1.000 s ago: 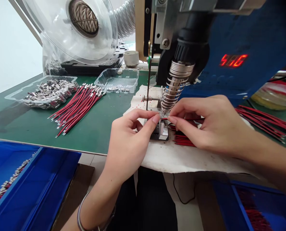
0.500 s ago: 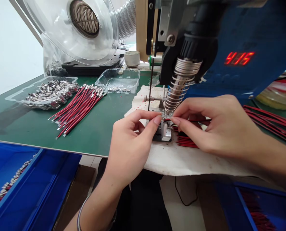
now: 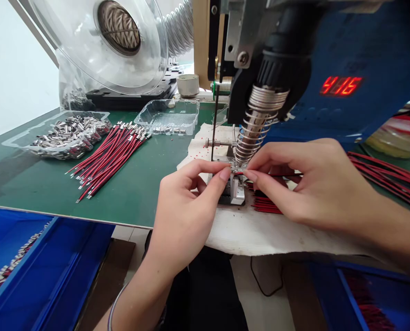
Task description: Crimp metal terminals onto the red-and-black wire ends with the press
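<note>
My left hand [image 3: 187, 202] is pinched, thumb and forefinger meeting just left of the coiled metal tip [image 3: 255, 133] of a tool hanging from the blue machine [image 3: 346, 55]. What it pinches is too small to name. My right hand [image 3: 304, 184] pinches a thin red wire [image 3: 277, 174] at the same spot, above a small metal fixture [image 3: 236, 193] on a white cloth [image 3: 260, 230]. The fingertips of both hands nearly touch.
A bundle of red wires with metal ends [image 3: 108, 154] lies on the green mat [image 3: 53, 184]. A clear tray of metal sleeves [image 3: 66, 133] and another clear tray [image 3: 170, 117] sit behind. More red wires [image 3: 384, 177] lie at right. Blue bins [image 3: 53, 271] stand below the table edge.
Both hands stay pinched at the tool tip, barely shifted. The red number on the machine's display has changed.
</note>
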The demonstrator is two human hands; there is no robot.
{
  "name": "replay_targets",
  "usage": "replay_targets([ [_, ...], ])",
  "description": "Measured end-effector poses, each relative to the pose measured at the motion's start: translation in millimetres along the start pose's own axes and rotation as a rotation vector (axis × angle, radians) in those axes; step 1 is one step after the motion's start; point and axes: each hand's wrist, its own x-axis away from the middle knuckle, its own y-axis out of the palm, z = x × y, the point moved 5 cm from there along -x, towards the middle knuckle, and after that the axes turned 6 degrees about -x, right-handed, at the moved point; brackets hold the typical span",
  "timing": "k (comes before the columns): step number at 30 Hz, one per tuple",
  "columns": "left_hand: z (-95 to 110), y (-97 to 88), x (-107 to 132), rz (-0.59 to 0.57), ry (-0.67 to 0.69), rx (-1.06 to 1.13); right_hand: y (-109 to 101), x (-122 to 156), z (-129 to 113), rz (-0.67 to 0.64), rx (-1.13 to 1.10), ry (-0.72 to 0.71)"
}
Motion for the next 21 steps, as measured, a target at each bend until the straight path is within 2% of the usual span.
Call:
replay_targets([
  [21, -0.7, 1.8, -0.2, -0.008, 0.018, 0.022, 0.1, 1.9, 0.4, -0.008, 0.026, -0.006],
])
